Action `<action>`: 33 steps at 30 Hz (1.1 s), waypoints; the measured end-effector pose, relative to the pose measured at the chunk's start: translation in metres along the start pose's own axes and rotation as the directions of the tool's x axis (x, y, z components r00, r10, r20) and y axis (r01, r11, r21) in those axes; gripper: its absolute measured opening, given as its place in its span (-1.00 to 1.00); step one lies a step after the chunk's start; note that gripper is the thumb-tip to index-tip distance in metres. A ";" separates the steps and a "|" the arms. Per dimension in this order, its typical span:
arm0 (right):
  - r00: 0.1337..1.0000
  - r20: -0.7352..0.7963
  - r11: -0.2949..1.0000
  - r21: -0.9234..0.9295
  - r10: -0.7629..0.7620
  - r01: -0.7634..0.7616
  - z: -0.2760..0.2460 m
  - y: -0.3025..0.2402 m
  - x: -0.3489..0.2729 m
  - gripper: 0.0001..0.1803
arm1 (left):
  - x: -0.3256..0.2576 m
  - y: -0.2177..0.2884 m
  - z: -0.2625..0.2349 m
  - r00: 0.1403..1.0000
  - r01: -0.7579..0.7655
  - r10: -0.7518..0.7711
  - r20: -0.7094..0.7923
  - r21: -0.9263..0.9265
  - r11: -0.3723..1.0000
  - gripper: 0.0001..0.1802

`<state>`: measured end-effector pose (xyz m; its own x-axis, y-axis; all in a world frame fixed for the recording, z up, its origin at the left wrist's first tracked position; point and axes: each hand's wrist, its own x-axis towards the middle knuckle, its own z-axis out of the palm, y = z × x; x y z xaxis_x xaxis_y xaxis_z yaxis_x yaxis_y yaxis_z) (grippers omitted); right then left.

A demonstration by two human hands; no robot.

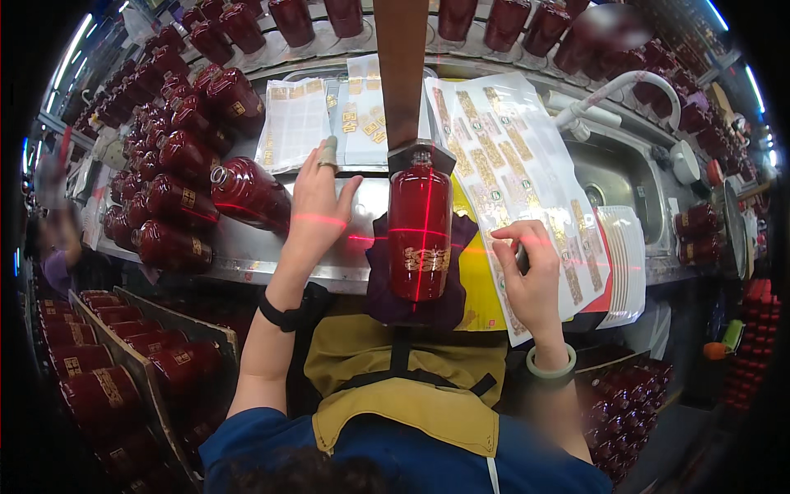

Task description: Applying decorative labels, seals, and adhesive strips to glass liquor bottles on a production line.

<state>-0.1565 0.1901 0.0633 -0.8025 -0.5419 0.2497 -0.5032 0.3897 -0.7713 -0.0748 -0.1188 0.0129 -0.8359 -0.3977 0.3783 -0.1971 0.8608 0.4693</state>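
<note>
Metal bench [358,216] across the frame. Red bottle [418,206] centre, neck up-frame, on dark cloth [380,288]. I'd keep its gold decal [425,260] square to the laser cross [425,231]. Right hand [536,267], right of centre, curled around a small dark object [522,259], kind unclear; left hand [319,198], left of centre, spread, nothing visible in it. Bottle's underside hidden.

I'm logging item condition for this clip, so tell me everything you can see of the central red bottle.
The central red bottle is deep red and glossy, apparently glass, with a rounded shoulder and a paler, seemingly uncapped neck. Gold patterning spans its side near the base. It appears to lie on its side, neck pointing away from the person, over a dark purple cloth, with its neck at a dark angular holder. Red light lines cross it. Neither of the hands touches it.
</note>
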 end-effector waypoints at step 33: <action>0.997 0.069 0.992 -0.122 0.025 -0.016 -0.049 0.022 0.027 -0.82 | 0.006 -0.054 0.011 0.979 0.143 -0.120 -0.165 0.134 0.981 -0.15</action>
<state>-0.2051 0.2209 0.0815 -0.7907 -0.5820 0.1897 -0.5254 0.4862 -0.6982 -0.0743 -0.1643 -0.0192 -0.7102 -0.5448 0.4459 -0.3812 0.8301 0.4070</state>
